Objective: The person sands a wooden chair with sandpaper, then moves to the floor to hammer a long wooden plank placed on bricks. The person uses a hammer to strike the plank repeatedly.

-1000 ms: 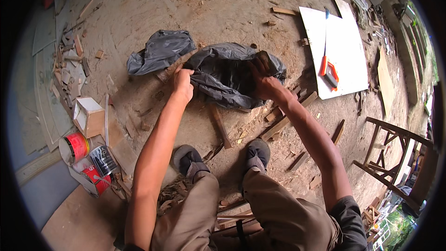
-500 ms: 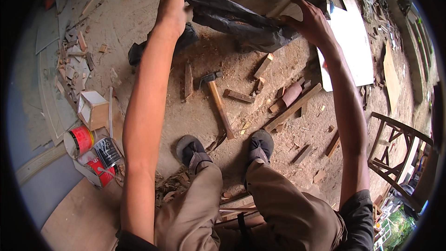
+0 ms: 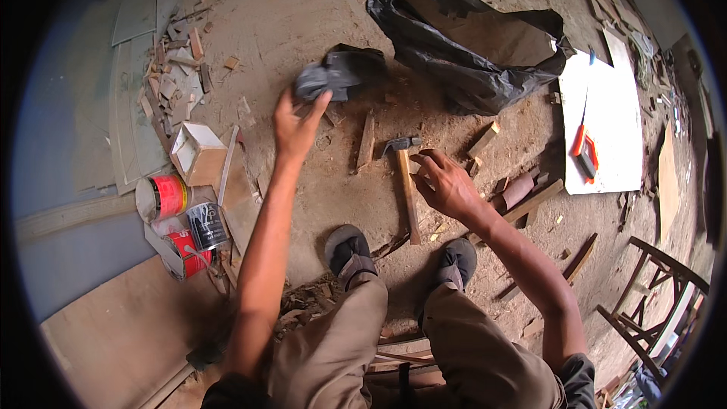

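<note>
Seen from above, crouched over a dusty floor [image 3: 318, 0] strewn with wood offcuts. Left hand [image 3: 297, 125] stretched forward, fingers spread wide, tips touching the near edge of a small crumpled dark grey plastic bag [image 3: 341, 72]; no closed grip visible. Right hand [image 3: 443, 182] loosely open, fingers curled, empty, hovering just right of a wooden-handled hammer with a steel head [image 3: 407, 185] and not touching it.

Taking the hammer as landmark: grey bag up and to the left, beyond the head; large black plastic sack, mouth gaping [image 3: 473, 45], farther up and to the right, well apart from both hands; flat wood slat [image 3: 367, 140] just left of the head; white board [image 3: 609, 125] with an orange-handled tool [image 3: 585, 153] far right; red-labelled tin cans [image 3: 163, 197] and a small open cardboard box [image 3: 198, 153] far left; two dark shoes [image 3: 350, 254] below the handle's end.
</note>
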`<state>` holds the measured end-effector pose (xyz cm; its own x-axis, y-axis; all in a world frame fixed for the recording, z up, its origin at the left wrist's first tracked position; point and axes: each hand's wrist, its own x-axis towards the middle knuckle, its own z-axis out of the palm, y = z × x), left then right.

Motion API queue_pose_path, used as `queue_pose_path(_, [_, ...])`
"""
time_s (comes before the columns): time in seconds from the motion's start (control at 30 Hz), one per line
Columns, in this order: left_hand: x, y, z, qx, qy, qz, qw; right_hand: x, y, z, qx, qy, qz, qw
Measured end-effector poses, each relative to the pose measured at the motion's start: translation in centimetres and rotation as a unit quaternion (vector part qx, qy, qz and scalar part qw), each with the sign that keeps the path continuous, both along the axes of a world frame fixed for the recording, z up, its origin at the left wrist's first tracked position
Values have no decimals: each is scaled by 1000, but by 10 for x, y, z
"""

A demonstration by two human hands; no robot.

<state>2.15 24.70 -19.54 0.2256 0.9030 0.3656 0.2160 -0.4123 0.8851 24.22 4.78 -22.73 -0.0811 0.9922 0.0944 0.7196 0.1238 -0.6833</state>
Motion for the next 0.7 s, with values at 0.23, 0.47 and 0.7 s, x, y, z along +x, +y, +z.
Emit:
queue_pose_path(0.23, [56, -58, -19, 36, 109, -134, 984, -10, 47, 35, 167, -24, -107, 980])
queue_pose_path(0.47, [39, -104, 6, -113, -116, -48, 986, -10, 77, 36, 83, -133, 46, 987])
queue_pose_path(0.7, [17, -92, 5, -211, -222, 1, 952, 3, 61, 12, 34, -263, -24, 964])
